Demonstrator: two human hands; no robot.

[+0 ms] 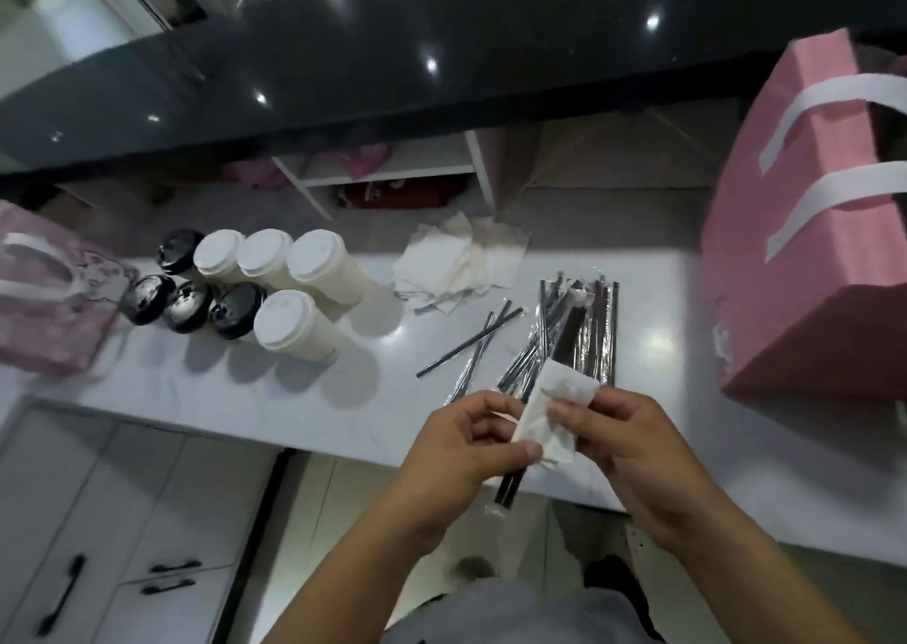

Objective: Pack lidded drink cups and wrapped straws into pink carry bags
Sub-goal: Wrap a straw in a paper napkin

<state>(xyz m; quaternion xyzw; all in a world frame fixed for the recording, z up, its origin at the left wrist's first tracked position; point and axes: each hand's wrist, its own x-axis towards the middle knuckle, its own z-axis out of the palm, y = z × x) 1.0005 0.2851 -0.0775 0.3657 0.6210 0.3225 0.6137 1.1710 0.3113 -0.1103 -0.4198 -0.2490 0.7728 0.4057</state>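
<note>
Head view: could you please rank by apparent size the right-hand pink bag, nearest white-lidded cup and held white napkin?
Large pink carry bag
White-lidded cup and folded white napkin: too alike to rank, napkin nearer

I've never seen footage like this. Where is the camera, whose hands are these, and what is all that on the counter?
There is no machine here. A person wears one camera on the head, and it looks down at their own hands. The left hand and right hand together hold a folded white napkin, with a wrapped black straw sticking out below. On the white counter stand four white-lidded cups and four black-lidded cups, next to a napkin stack and a pile of wrapped straws. A pink carry bag stands at the right, and another pink bag sits at the left.
</note>
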